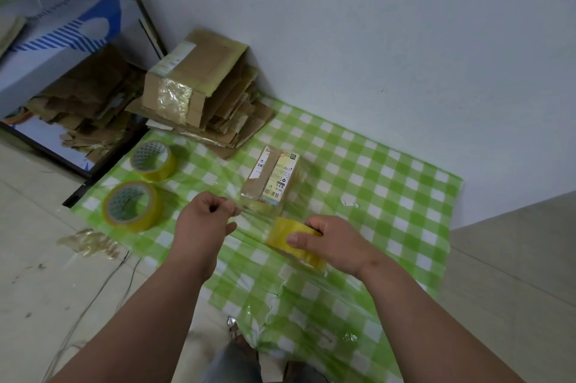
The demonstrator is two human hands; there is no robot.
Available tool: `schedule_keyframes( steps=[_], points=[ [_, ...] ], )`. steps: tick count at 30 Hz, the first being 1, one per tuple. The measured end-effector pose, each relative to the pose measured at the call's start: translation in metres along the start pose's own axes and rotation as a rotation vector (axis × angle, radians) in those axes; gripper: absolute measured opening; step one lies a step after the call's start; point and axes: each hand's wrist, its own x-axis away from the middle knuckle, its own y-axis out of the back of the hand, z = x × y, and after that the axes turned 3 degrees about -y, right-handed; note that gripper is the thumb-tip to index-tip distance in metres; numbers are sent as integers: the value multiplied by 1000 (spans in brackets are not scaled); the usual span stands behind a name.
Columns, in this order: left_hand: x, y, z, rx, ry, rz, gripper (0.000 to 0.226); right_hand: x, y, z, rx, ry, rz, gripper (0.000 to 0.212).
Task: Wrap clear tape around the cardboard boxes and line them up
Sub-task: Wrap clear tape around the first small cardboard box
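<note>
A small cardboard box (270, 178) with shipping labels lies on the green checked cloth (374, 189), its near end covered in clear tape. My right hand (333, 237) grips a yellowish tape roll (293, 242) just in front of the box. My left hand (205, 214) pinches the free end of the tape (246, 211), which stretches between the roll and the box's near end. A larger taped cardboard box (193, 77) stands on flattened cardboard at the back left.
Two more tape rolls lie on the cloth's left side, one (152, 159) behind the other (132, 206). A heap of flattened cardboard (103, 102) lies by the wall. Crumpled tape scraps (88, 242) and thin cables lie on the floor at left.
</note>
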Motion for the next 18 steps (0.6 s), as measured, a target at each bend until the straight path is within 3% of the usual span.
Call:
schedule_keyframes(
  steps=[3, 10, 14, 18],
  points=[
    [-3, -1, -2, 15, 28, 0, 15, -3, 6, -5, 37, -12, -61, 44],
    [-30, 5, -8, -11, 80, 14, 13, -7, 26, 1, -194, 22, -41, 72],
    [-35, -4, -3, 23, 85, -63, 17, -17, 29, 1, -22, 24, -74, 38],
    [-39, -8, 1, 31, 96, -107, 18, -28, 32, -5, 236, -34, -97, 33]
  ],
)
